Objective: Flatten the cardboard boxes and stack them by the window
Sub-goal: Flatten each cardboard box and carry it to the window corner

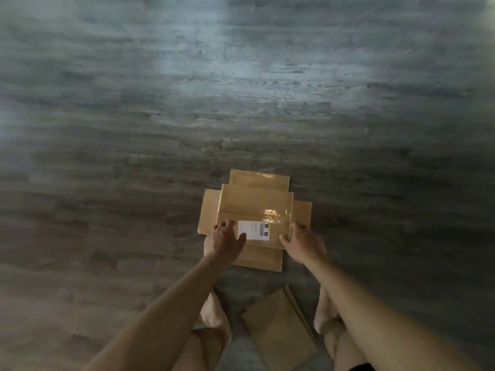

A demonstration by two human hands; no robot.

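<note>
While both hands work at the centre of the frame, the box [254, 210] lies collapsed on the floor [241, 103], its flaps spread out on all four sides. My left hand [226, 241] rests on the near left part of the top panel, fingers curled over the left edge and thumb lying across the white label [254, 230]. My right hand [302, 241] grips the near right corner, fingers hooked round the edge. Judgement: with a hold on both sides, the purpose is either to press the panel fully flat or to lift the sheet level without the flaps folding back. Glossy tape [273, 214] catches light on the panel right of centre. A second flat piece [278, 325] lies at the lower centre between my bare feet [214, 311], seemingly already flattened and awaiting stacking. No window is in view, so the stack location cannot be confirmed. Flattening appears well advanced; stacking is not yet done.
</note>
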